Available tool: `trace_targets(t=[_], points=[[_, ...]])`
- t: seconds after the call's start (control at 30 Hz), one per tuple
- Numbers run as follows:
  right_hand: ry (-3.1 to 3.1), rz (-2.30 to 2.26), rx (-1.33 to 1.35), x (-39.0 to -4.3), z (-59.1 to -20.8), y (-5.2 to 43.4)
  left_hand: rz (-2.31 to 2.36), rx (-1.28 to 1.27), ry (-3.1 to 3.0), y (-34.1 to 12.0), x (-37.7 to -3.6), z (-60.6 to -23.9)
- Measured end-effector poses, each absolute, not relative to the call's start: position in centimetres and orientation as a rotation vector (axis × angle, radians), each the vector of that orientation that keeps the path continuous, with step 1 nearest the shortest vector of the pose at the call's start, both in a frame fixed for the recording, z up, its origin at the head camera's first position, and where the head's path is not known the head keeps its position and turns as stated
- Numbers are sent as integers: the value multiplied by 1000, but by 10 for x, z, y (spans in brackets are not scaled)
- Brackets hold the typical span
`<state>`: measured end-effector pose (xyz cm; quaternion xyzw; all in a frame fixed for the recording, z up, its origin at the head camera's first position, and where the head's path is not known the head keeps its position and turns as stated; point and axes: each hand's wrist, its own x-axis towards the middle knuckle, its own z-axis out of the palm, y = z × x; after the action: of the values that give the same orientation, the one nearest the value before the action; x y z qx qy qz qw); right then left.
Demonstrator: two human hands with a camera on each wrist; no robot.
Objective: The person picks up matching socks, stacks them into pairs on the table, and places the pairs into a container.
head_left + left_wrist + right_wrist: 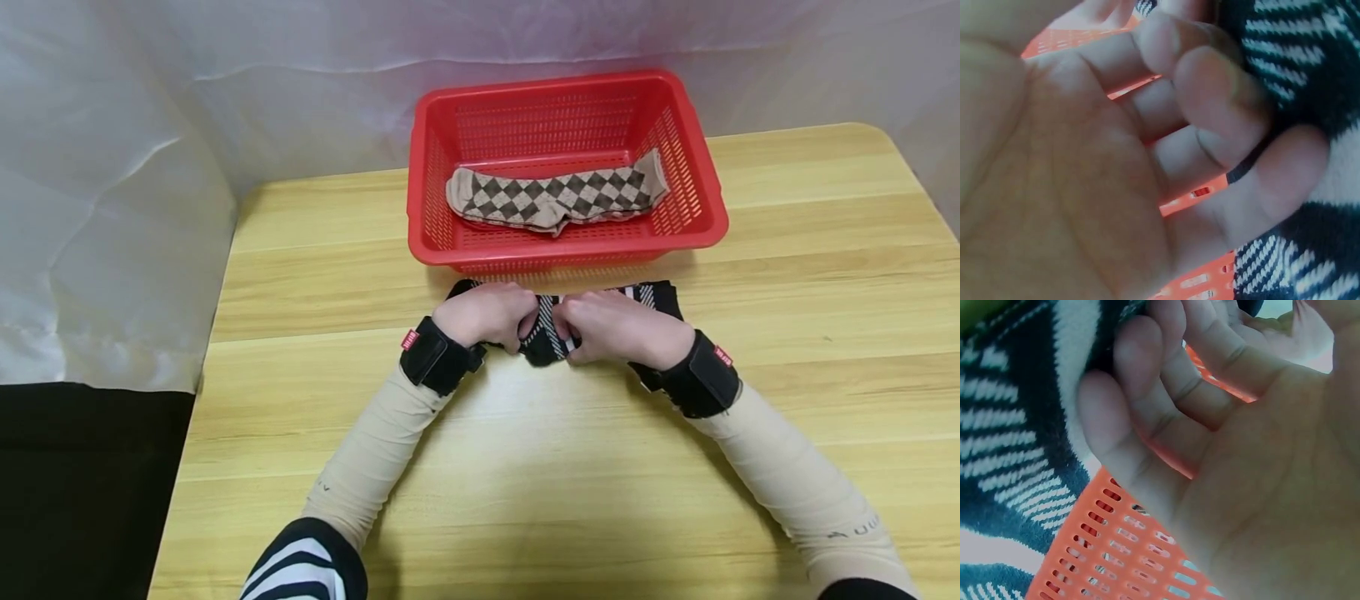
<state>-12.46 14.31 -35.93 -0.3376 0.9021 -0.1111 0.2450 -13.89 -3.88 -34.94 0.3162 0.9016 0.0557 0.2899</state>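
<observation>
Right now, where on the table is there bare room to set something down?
Bare wood lies right of the basket, left of it, and in front between the sleeves. It is crowded just before the basket, where the left hand and right hand grip the black sock.

Wooden table (825, 275): red basket (697, 167), black striped sock (551, 337).

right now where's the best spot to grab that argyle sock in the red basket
Probably the argyle sock is best pinched at its right end, which rides up against the red basket's right wall. Come straight down from above through the open top: the sock lies flat lengthwise on the floor, and both hands, left hand and right hand, grip the black striped sock.
</observation>
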Motion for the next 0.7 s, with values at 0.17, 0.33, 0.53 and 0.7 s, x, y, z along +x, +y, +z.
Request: trace_targets(t=[0.17,0.33,0.53,0.7], points=[[2444,-338,-949,-124,-360,145,144,822,2400,-39,-139,-349],[2417,-363,-978,-124,-359,148,125,815,2409,-38,-139,-349],[2405,-357,-999,-125,-358,148,104,824,2418,-38,-139,-349],[2413,-337,-947,-125,-356,150,90,827,2413,-39,-140,-349]])
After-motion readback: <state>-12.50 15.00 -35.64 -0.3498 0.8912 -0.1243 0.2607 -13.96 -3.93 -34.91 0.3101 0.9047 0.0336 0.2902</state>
